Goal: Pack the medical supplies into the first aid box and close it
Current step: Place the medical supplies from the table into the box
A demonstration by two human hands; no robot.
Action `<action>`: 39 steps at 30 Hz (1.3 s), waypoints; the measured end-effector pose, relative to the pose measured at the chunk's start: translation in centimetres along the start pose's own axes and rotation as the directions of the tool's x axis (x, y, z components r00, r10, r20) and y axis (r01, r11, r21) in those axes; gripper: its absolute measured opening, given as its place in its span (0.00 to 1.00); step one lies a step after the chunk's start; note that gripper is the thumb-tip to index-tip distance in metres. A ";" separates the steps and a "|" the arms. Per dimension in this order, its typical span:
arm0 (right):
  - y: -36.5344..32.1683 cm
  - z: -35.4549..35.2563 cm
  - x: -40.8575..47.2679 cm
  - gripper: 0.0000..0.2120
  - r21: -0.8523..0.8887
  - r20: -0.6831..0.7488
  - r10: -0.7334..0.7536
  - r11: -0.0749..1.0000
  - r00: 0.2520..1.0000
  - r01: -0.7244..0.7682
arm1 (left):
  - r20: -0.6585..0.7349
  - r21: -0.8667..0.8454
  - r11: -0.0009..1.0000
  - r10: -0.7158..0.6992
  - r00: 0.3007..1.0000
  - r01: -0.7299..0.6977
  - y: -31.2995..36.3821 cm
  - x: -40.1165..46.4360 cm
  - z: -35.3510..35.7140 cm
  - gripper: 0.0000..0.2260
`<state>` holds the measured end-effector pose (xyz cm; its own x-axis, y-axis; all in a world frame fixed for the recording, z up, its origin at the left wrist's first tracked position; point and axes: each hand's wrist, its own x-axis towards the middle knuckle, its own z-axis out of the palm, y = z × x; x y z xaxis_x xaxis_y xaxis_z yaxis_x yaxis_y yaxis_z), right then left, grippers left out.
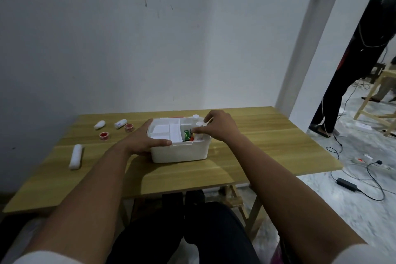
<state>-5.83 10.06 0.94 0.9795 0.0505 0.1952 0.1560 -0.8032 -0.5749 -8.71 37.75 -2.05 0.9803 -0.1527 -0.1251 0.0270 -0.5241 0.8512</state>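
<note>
The white first aid box (182,153) stands open in the middle of the wooden table (267,146). My left hand (143,140) grips its left front corner, thumb along the front rim. My right hand (218,126) reaches over the right compartment and pinches a small white bottle (198,129) there. A green packet (186,134) and white dividers sit inside; another white cap (195,116) shows at the back. On the table to the left lie a long gauze roll (76,156), two short bandage rolls (99,124) (120,123) and two red tape rolls (104,135) (129,127).
A white wall rises right behind the table. At the right, past a pillar, a person in dark clothes (351,66) stands on the floor among cables and a power adapter (347,184). A wooden stool (379,96) is at the far right.
</note>
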 end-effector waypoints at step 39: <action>4.3 4.1 3.1 0.52 0.452 0.343 -0.093 0.889 0.935 -0.078 | -0.533 0.644 0.700 0.122 0.837 0.308 -9.3 8.1 -5.4 0.14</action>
<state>-1.55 9.20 -4.21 0.9448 0.3256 -0.0371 0.1202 -0.4498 -0.8850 0.05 45.92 -8.26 0.9284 0.2548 0.2703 0.1949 -0.9536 0.2294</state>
